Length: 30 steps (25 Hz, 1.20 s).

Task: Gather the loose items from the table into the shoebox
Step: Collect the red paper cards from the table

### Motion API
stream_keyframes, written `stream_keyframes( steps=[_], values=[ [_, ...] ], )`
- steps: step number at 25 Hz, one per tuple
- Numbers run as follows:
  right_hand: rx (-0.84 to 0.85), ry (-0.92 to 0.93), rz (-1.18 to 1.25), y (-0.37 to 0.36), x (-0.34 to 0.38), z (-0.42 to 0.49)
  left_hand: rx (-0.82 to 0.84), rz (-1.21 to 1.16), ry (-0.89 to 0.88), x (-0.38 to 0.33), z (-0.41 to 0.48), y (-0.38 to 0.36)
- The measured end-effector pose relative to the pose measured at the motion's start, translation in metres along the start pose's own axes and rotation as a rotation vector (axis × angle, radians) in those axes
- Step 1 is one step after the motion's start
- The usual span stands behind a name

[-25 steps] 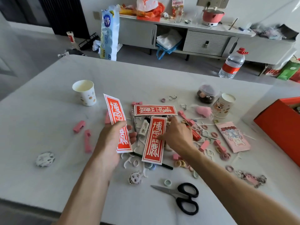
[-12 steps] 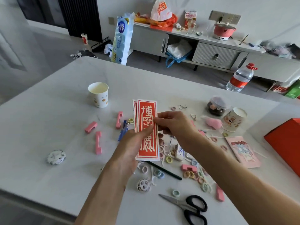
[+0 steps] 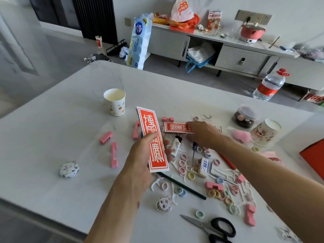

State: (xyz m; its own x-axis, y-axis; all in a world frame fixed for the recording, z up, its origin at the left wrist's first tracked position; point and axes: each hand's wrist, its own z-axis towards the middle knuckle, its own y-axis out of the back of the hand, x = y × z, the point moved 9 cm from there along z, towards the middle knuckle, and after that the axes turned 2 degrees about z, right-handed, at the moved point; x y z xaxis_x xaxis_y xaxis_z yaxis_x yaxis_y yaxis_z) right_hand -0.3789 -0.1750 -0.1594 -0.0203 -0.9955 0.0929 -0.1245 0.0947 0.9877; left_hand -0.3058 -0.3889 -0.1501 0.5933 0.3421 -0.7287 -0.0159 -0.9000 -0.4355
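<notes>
My left hand (image 3: 142,159) grips a small stack of red-and-white paper strips (image 3: 152,135) above the white table (image 3: 52,134). A third red strip (image 3: 177,127) lies flat on the table, and my right hand (image 3: 201,132) reaches over its right end, fingers touching it. The orange shoebox (image 3: 313,158) shows only as a corner at the right edge. Loose items lie around: pastel hair rings (image 3: 192,176), pink clips (image 3: 114,154), a lighter (image 3: 176,144), black scissors (image 3: 215,227) and a green pencil (image 3: 182,185).
A dotted paper cup (image 3: 115,102) stands at the back left, a second cup (image 3: 264,131) and a small lidded jar (image 3: 244,116) at the back right. A patterned round badge (image 3: 68,169) lies near the left. A water bottle (image 3: 269,85) stands on the floor beyond the table.
My right hand put the second strip onto the one in my left hand, then let go and moved right and back to the strip lying on the table.
</notes>
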Motion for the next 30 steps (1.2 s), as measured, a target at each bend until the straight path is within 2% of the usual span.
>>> stream_keyframes(
  steps=[4,6,8,10,11,15,17,21,24,28,30],
  values=[
    [-0.178,-0.019,-0.146,0.017,0.003,-0.005,-0.019,-0.003,-0.012,-0.001,0.004,0.001],
    [-0.346,-0.059,-0.016,0.049,0.005,-0.023,-0.025,0.014,-0.034,-0.001,0.005,0.000],
    [-0.445,-0.110,0.422,0.073,0.003,-0.057,-0.024,0.047,-0.060,-0.001,0.004,-0.006],
    [-0.399,-0.160,1.008,0.073,0.008,-0.102,0.008,0.100,-0.077,0.003,0.000,-0.018],
    [-0.364,-0.186,1.196,0.068,0.012,-0.126,0.039,0.143,-0.074,0.008,-0.004,-0.026],
    [-0.380,-0.238,1.433,0.043,-0.001,-0.197,0.215,0.317,-0.024,0.044,-0.018,-0.073],
    [-0.444,-0.192,1.429,0.041,-0.011,-0.208,0.260,0.333,0.013,0.054,-0.019,-0.082],
    [-0.545,-0.130,1.274,0.051,-0.043,-0.225,0.410,0.356,0.138,0.079,-0.022,-0.102],
    [-0.561,-0.140,1.095,0.056,-0.056,-0.237,0.536,0.309,0.192,0.091,-0.030,-0.121],
    [-0.688,-0.192,0.838,0.061,-0.069,-0.254,0.605,0.344,0.194,0.106,-0.035,-0.142],
    [-0.739,-0.174,0.757,0.063,-0.069,-0.257,0.653,0.300,0.253,0.117,-0.042,-0.151]
  ],
)
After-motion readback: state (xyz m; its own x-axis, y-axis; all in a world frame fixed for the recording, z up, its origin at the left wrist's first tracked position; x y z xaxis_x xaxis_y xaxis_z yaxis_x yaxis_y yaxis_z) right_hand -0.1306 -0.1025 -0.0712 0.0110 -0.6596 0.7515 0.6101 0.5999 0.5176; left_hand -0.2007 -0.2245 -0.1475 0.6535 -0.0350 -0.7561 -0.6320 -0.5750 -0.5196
